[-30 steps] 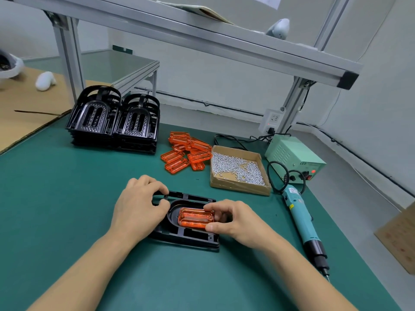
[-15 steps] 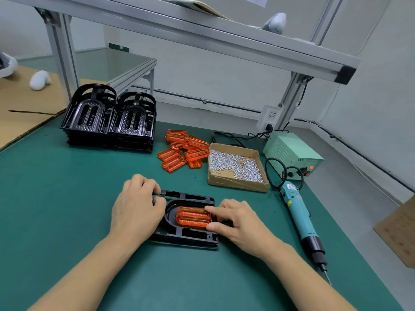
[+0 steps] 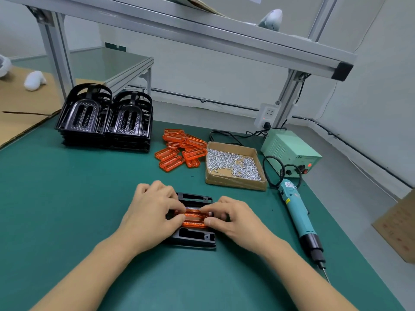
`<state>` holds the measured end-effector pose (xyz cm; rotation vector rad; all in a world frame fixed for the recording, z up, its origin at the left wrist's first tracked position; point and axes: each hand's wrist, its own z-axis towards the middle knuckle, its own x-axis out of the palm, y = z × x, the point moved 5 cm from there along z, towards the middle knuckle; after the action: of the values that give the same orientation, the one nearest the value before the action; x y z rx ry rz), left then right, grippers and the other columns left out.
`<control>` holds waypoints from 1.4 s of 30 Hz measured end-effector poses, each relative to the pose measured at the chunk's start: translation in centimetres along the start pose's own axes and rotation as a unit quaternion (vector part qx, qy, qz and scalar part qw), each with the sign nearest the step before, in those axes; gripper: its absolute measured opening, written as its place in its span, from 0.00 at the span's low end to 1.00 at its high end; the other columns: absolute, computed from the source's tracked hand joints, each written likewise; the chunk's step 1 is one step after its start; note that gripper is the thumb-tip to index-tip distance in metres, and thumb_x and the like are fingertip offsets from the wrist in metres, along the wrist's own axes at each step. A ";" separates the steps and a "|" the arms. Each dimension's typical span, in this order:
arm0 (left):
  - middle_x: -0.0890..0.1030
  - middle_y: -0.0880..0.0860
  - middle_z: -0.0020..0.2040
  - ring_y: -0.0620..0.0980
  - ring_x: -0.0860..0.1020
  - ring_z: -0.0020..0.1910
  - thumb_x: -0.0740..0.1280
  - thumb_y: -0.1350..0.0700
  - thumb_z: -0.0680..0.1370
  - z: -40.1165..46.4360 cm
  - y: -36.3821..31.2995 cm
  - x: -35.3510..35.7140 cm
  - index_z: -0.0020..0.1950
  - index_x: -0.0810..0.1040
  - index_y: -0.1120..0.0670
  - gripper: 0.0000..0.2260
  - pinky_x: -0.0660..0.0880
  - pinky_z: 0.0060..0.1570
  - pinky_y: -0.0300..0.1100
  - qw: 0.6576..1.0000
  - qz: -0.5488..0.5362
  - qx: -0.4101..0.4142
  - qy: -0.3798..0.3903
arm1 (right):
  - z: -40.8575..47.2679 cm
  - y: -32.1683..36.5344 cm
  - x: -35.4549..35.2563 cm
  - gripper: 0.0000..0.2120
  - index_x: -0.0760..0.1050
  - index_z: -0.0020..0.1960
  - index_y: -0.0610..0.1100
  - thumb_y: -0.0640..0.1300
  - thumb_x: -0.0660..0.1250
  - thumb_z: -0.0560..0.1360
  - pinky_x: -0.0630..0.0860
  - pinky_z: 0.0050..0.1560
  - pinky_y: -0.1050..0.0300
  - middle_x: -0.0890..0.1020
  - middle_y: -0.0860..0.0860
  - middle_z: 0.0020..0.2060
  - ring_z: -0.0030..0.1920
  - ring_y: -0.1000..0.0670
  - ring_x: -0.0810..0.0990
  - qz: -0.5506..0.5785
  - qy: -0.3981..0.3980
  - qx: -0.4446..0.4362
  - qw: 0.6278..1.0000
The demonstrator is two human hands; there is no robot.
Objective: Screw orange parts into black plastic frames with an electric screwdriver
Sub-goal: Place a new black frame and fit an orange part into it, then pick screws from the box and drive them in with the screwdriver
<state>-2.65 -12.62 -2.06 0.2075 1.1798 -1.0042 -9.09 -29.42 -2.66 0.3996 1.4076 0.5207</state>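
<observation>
A: Where does the orange part (image 3: 194,217) sit?

B: In the middle opening of the black frame (image 3: 193,237), which lies flat on the green surface (image 3: 67,198), near the person and about centre.

A: And the hands?

B: The left hand (image 3: 150,212) covers the frame's left side, its fingers curled over the part's left end. The right hand (image 3: 233,217) comes in from the right, thumb and forefinger pinching the part's right end. So each grip is narrow and holds the orange part. Whether the part is fully seated cannot be told; the fingers hide its ends.

A: What lies around it?

B: To the right, well apart from the hands, the screwdriver (image 3: 298,218) lies on the surface, teal body, black nose, bit pointing near. Its cable runs to a pale green power box (image 3: 289,151) at the far right, with a red light showing on its front. Just left of that box stands a cardboard tray (image 3: 235,182) of silver screws (image 3: 233,163). Left of the tray, touching or nearly so, is a loose heap of spare orange parts (image 3: 179,149). Farther left are two stacks of black frames (image 3: 105,122), side by side.

A: Anything above?

B: An aluminium shelf (image 3: 202,30) spans the far side, and a wall socket (image 3: 268,115) sits by its right post.
</observation>
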 end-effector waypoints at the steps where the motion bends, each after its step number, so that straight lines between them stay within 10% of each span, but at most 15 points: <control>1: 0.72 0.39 0.43 0.42 0.67 0.50 0.64 0.44 0.75 0.0 0.2 0.4 0.46 0.83 0.41 0.08 0.53 0.53 0.39 1.000 0.007 -0.004 0.017 | -0.2 -0.1 -0.2 0.12 0.80 0.59 0.53 0.50 0.70 0.76 0.69 0.45 0.62 0.71 0.56 0.38 0.37 0.59 0.70 0.003 -0.007 0.003 1.000; 8: 0.71 0.39 0.45 0.41 0.65 0.50 0.62 0.44 0.76 0.1 0.2 1.1 0.50 0.82 0.40 0.09 0.56 0.52 0.39 0.999 0.028 -0.040 0.013 | -4.3 -3.7 -6.7 0.17 0.77 0.63 0.52 0.48 0.71 0.75 0.69 0.48 0.59 0.75 0.55 0.43 0.43 0.53 0.74 -0.109 -0.203 0.142 0.963; 13: 0.74 0.39 0.46 0.43 0.66 0.52 0.62 0.44 0.77 0.5 0.2 0.9 0.51 0.81 0.40 0.09 0.58 0.52 0.41 0.998 0.026 -0.059 0.017 | -8.3 -8.6 -10.0 0.31 0.63 0.73 0.50 0.61 0.64 0.75 0.72 0.51 0.52 0.74 0.46 0.59 0.59 0.43 0.74 -0.268 -0.117 0.398 0.869; 17: 0.76 0.41 0.45 0.45 0.68 0.52 0.64 0.48 0.77 2.2 -0.3 0.4 0.47 0.82 0.42 0.07 0.60 0.52 0.42 0.998 -0.009 -0.058 -0.003 | -9.1 -10.3 -9.5 0.34 0.60 0.73 0.50 0.63 0.65 0.73 0.72 0.43 0.55 0.77 0.50 0.50 0.50 0.46 0.77 -0.206 -0.055 0.448 0.868; 23: 0.78 0.43 0.46 0.48 0.70 0.53 0.66 0.53 0.77 7.4 -1.2 1.1 0.48 0.82 0.46 0.06 0.63 0.57 0.46 0.996 -0.059 -0.057 0.016 | -9.7 -11.1 -9.7 0.29 0.67 0.69 0.49 0.51 0.71 0.71 0.71 0.33 0.59 0.80 0.50 0.44 0.38 0.49 0.80 -0.014 -0.130 0.444 0.886; 28: 0.79 0.45 0.44 0.48 0.72 0.50 0.66 0.56 0.77 11.9 -2.5 2.4 0.49 0.83 0.48 0.07 0.68 0.60 0.51 0.993 -0.088 -0.062 0.048 | -10.3 -11.2 -9.2 0.04 0.77 0.48 0.43 0.38 0.69 0.74 0.71 0.27 0.61 0.77 0.48 0.33 0.26 0.51 0.74 0.304 -0.263 0.326 0.856; 36: 0.80 0.45 0.46 0.49 0.75 0.53 0.70 0.56 0.75 16.6 -3.0 6.7 0.48 0.84 0.48 0.05 0.62 0.60 0.48 0.987 -0.022 -0.080 0.141 | -5.3 -7.9 -10.0 0.13 0.72 0.51 0.47 0.35 0.65 0.69 0.71 0.25 0.65 0.72 0.51 0.31 0.25 0.55 0.70 0.626 -0.393 0.103 0.665; 42: 0.82 0.44 0.49 0.48 0.73 0.56 0.73 0.53 0.73 18.0 -2.3 8.8 0.43 0.84 0.48 0.01 0.60 0.61 0.51 0.979 0.017 -0.084 0.187 | -3.2 -6.4 -10.4 0.16 0.74 0.55 0.45 0.40 0.65 0.68 0.70 0.27 0.65 0.69 0.54 0.28 0.25 0.57 0.67 0.676 -0.406 0.036 0.614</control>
<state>7.90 -29.75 -1.11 0.2901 1.5908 -0.8504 -12.45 -40.64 1.91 1.5781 -0.0298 1.2658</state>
